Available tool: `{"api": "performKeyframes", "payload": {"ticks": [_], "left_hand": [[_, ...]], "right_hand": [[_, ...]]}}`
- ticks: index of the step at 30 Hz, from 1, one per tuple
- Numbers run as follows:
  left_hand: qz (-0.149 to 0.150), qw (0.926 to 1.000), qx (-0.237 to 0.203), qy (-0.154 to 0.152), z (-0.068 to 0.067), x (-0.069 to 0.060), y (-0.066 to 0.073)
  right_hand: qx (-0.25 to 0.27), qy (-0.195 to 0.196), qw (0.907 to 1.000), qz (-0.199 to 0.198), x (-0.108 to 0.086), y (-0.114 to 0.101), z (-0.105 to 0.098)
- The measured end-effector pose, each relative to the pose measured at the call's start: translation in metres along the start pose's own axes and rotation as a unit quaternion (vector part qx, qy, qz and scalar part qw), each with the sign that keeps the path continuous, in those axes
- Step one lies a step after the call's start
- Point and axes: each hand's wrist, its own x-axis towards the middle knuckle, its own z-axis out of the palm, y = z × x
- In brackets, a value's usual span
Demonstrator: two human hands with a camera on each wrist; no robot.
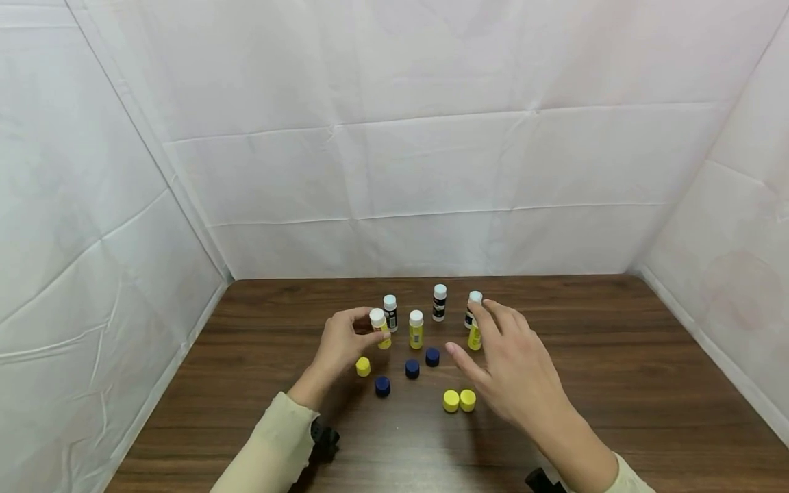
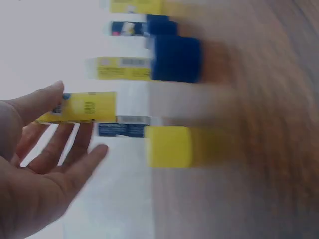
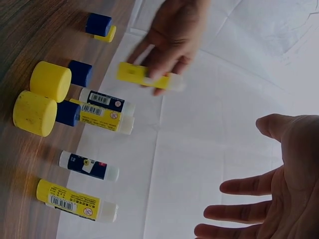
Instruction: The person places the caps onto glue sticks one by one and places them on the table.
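Note:
My left hand (image 1: 337,344) pinches a yellow glue stick (image 2: 99,105) with a white top between thumb and fingers, above the table in the right wrist view. Close behind it stands a navy-labelled glue stick (image 1: 391,316). Another yellow glue stick (image 1: 416,331) stands upright in the middle. My right hand (image 1: 516,363) is held over the table with fingers spread and holds nothing. Beyond its fingertips are a yellow glue stick (image 3: 70,200) and a navy-labelled one (image 1: 473,301), both partly hidden in the head view. A further navy-labelled glue stick (image 1: 439,305) stands at the back.
Three navy caps (image 1: 412,369) lie in front of the glue sticks. Two yellow caps (image 1: 451,400) sit side by side near my right hand, and a third yellow cap (image 1: 363,367) is beside my left hand. White cloth walls (image 1: 431,171) surround the brown wooden table (image 1: 616,383).

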Motion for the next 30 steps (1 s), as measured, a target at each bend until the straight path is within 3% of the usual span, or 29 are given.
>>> {"api": "performKeyframes", "payload": {"ticks": [4,8,13,16,21,26,30], "left_hand": [[0.024,0.9969,-0.052,0.053,-0.005,-0.01,0.015],[0.041,0.9875,-0.129,0.081,-0.009,-0.027,0.033],[0.091,0.9653,-0.233,0.075,-0.012,-0.046,0.051],[0.122,0.9531,-0.271,0.058,-0.012,-0.053,0.059],[0.15,0.9453,-0.285,0.054,-0.012,-0.059,0.067],[0.185,0.9527,-0.223,0.092,-0.013,-0.061,0.068],[0.18,0.9563,-0.198,0.118,-0.015,-0.062,0.07]], "right_hand": [[-0.002,-0.005,1.0,-0.001,-0.001,0.001,0.0],[-0.003,-0.013,0.9999,0.004,-0.002,0.002,0.0],[-0.005,-0.02,0.9997,0.015,-0.004,0.003,0.0],[-0.006,-0.023,0.9995,0.019,-0.005,0.003,0.0],[-0.005,-0.02,0.9995,0.021,-0.006,0.003,-0.001],[-0.002,-0.03,0.9994,0.016,-0.005,0.003,-0.001],[0.009,-0.057,0.9982,0.015,-0.005,0.004,-0.001]]}}
